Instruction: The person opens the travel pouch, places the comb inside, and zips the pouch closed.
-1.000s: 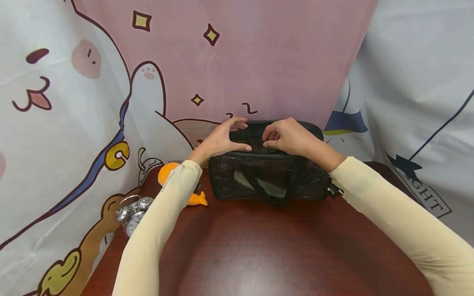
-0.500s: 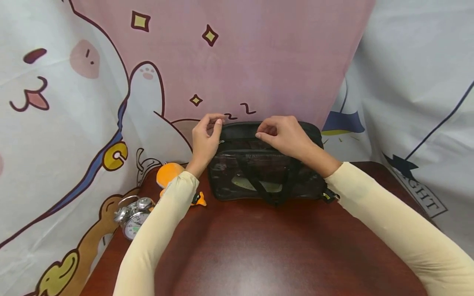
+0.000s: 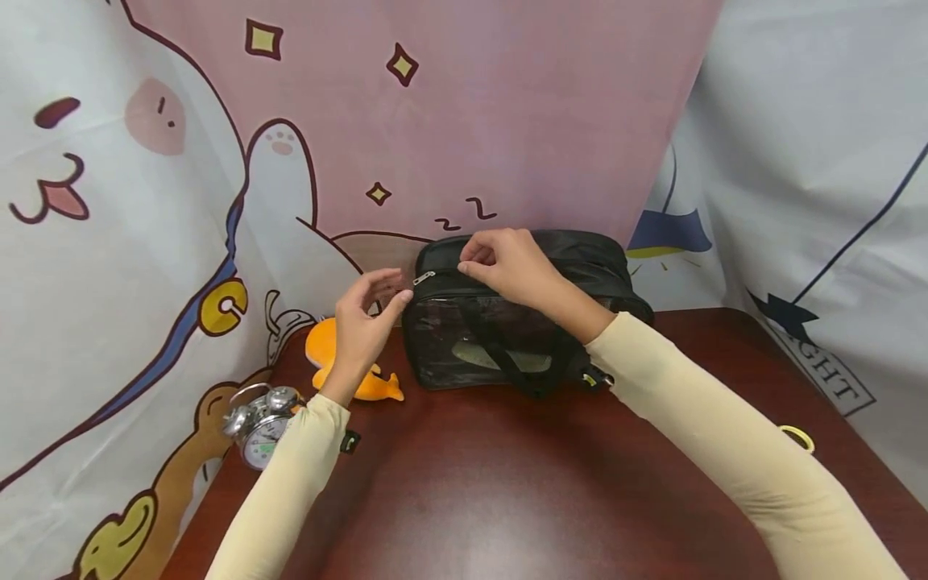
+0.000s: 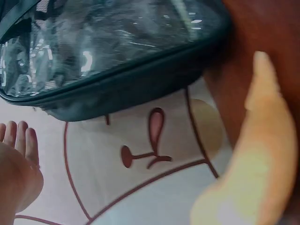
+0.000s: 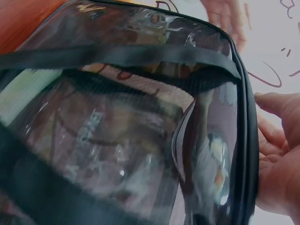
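Observation:
A black bag (image 3: pixel 500 346) with a clear plastic front and black strap handles stands at the back of the table. At the left end of its top shows a metal zipper pull (image 3: pixel 424 278). My left hand (image 3: pixel 365 318) is beside this end, fingers loosely bent and thumb tip close to the bag's corner; it holds nothing. My right hand (image 3: pixel 507 262) hovers over the bag's top, fingers curled loosely and thumb near the index finger, with nothing visible between them. In the right wrist view the right hand (image 5: pixel 283 154) lies alongside the bag's dark edge.
An orange whale-shaped plush toy (image 3: pixel 377 388) lies left of the bag, partly behind my left hand. A silver twin-bell alarm clock (image 3: pixel 263 431) stands at the table's left edge. A yellow ring (image 3: pixel 797 439) is at the far right. Printed cloth hangs behind.
My left hand has left the bag's top and moved left and down to its end. My right hand has shifted left over the top, and the zipper pull has come into sight.

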`<state>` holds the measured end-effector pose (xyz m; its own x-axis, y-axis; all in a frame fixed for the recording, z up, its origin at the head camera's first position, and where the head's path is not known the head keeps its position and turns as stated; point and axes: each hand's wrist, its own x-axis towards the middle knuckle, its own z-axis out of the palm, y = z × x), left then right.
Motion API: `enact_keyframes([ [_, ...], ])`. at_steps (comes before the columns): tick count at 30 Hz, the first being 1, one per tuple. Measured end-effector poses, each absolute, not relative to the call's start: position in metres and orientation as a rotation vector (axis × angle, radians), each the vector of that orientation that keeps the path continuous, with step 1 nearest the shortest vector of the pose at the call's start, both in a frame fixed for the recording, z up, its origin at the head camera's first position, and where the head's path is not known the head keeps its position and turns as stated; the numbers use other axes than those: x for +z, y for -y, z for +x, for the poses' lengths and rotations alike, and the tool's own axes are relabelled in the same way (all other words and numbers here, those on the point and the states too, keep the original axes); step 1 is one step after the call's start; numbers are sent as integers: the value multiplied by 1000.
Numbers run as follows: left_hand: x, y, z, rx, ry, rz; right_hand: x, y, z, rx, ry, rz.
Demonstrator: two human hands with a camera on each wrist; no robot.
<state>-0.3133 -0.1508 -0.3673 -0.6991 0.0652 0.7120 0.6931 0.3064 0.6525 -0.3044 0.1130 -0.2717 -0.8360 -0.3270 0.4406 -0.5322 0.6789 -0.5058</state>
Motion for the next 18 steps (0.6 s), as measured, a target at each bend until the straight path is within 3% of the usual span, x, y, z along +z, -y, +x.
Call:
enact_keyframes([
  [18,-390,149,-300,-1271,2059,-550,-271,-49,-343,961,2819,754],
])
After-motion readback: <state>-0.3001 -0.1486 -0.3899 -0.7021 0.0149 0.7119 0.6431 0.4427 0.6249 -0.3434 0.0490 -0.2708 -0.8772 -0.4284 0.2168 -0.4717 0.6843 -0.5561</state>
